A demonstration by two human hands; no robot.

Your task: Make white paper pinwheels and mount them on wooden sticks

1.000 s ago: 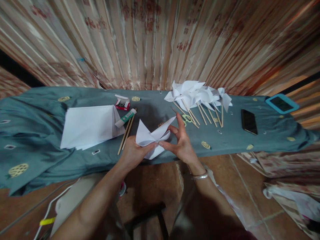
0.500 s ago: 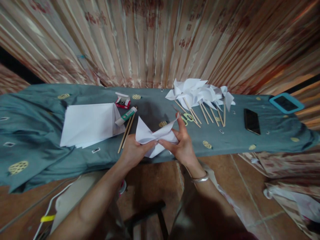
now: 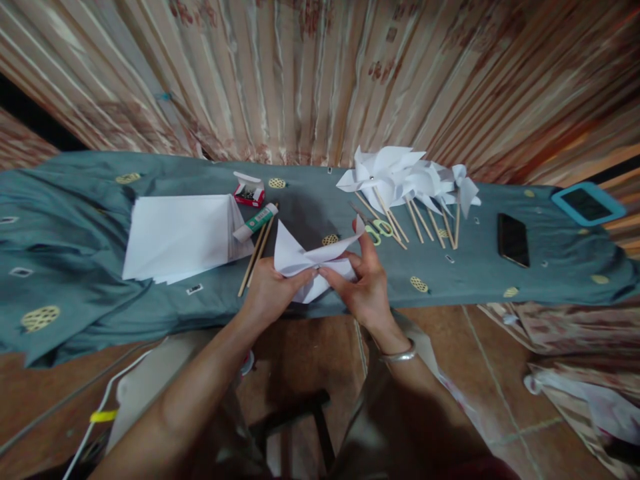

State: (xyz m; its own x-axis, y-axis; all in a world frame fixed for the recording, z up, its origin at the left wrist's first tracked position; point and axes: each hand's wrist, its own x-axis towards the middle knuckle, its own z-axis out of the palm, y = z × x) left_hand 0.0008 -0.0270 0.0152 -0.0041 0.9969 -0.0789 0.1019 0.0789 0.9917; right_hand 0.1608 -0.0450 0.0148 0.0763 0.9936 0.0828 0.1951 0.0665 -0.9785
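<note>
Between my two hands is a white paper pinwheel (image 3: 291, 252) with its corners curled in, held over the front edge of the table. My left hand (image 3: 270, 288) grips its left side, thumb pressed near the centre. My right hand (image 3: 364, 281) grips the right side, its thumb also at the centre and its index finger raised along a blade. A small shiny spot shows between the thumb tips; the fingers beneath the paper are hidden. Green-handled scissors (image 3: 382, 229) lie just beyond my right hand. Two wooden sticks (image 3: 255, 261) lie beside my left hand.
A stack of white paper (image 3: 180, 233) lies at left, with a glue stick (image 3: 256, 221) by its edge. Behind is an open red box (image 3: 249, 193) of small dark pieces. Several finished pinwheels (image 3: 393, 175) lie back right, then a phone (image 3: 513, 239) and a blue-framed tablet (image 3: 589, 203).
Both hands keep the same grip on the pinwheel, thumbs still at its centre. The whole view has shifted slightly, and the blades have tilted a little.
</note>
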